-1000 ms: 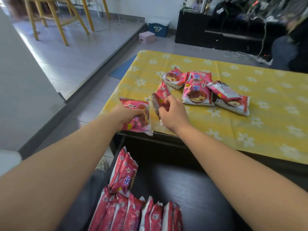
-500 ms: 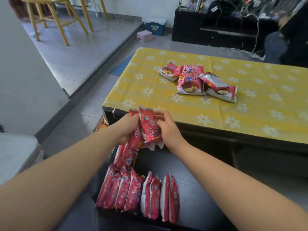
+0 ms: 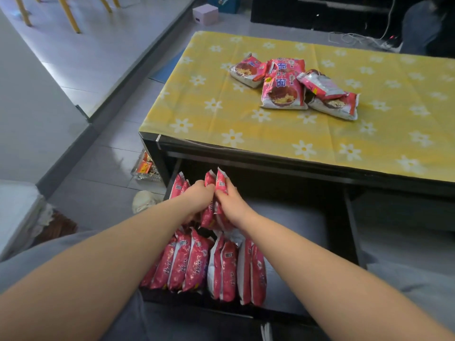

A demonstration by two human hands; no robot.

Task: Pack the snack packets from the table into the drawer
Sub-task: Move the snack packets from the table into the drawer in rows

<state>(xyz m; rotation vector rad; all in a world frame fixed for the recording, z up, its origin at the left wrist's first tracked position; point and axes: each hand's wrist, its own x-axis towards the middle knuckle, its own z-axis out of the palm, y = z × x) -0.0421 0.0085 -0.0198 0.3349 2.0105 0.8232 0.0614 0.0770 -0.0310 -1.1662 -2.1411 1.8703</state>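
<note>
Right now the left hand (image 3: 200, 196) and the right hand (image 3: 230, 204) meet knuckle to knuckle over the back half of the open drawer (image 3: 337, 217). Each has its fingers curled round an instant-noodle packet. The left hand grips the left packet (image 3: 209, 177) and the right hand pinches the right packet (image 3: 221, 181) near its top seam. Both packets stand on edge, pressed side by side, their crimped ends poking up above the fingers.

That upright hold looks deliberate. The front row (image 3: 204, 264) already stands on edge along the drawer's near wall, like files, and a couple of back packets (image 3: 177, 185) lean the same way against the left wall. Standing them this way probably fits more packets in than laying them flat would. The two being lowered seem meant to start or extend a second row behind the first. The right side of the drawer holds no packets yet.

Further out, the remaining pile (image 3: 283, 89) lies loose and overlapping on the yellow daisy tablecloth (image 3: 221, 107), well apart from the hands, so the packing is perhaps two-thirds done. On the floor beside the table's left leg sits a foil tray (image 3: 145, 167).
</note>
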